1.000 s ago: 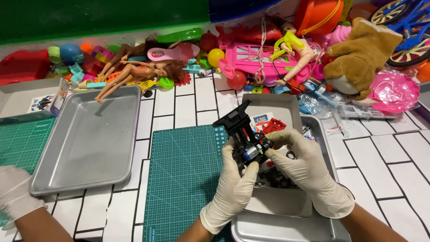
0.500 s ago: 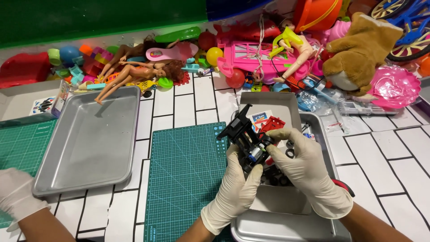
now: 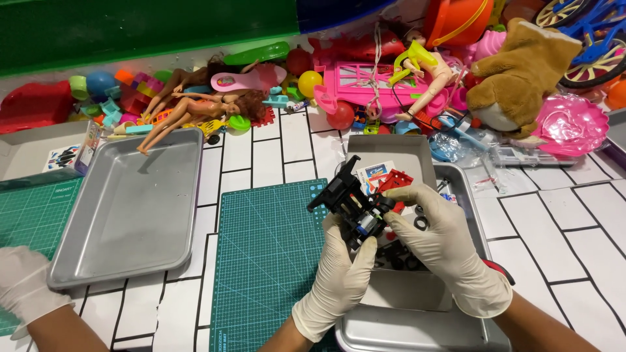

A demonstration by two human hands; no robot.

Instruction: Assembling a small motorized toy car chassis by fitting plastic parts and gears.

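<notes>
- While both gloved hands work over the right-hand metal tray (image 3: 466,195), the head view shows a small black plastic toy-car chassis (image 3: 349,202) with a silvery motor showing at its middle, lifted clear of the tray and held tilted, one end pointing up and to the left.
- Judging by the exposed motor and the loose black wheels and red shell pieces (image 3: 394,181) lying in the tray beneath, the toy looks well on the way to being taken apart; the chassis itself remains in one piece, so more stripping seems left.
- Left hand (image 3: 342,261), in a white glove, is closed around the lower end of the chassis from below.
- Right hand (image 3: 443,241), also gloved, grips its right side, fingertips pressed at the motor.
- Another person's gloved hand (image 3: 26,287) rests at the far left, beside an empty grey metal tray (image 3: 130,208).
- Between the trays a green cutting mat (image 3: 267,261) lies on the white tiled surface (image 3: 561,241).
</notes>
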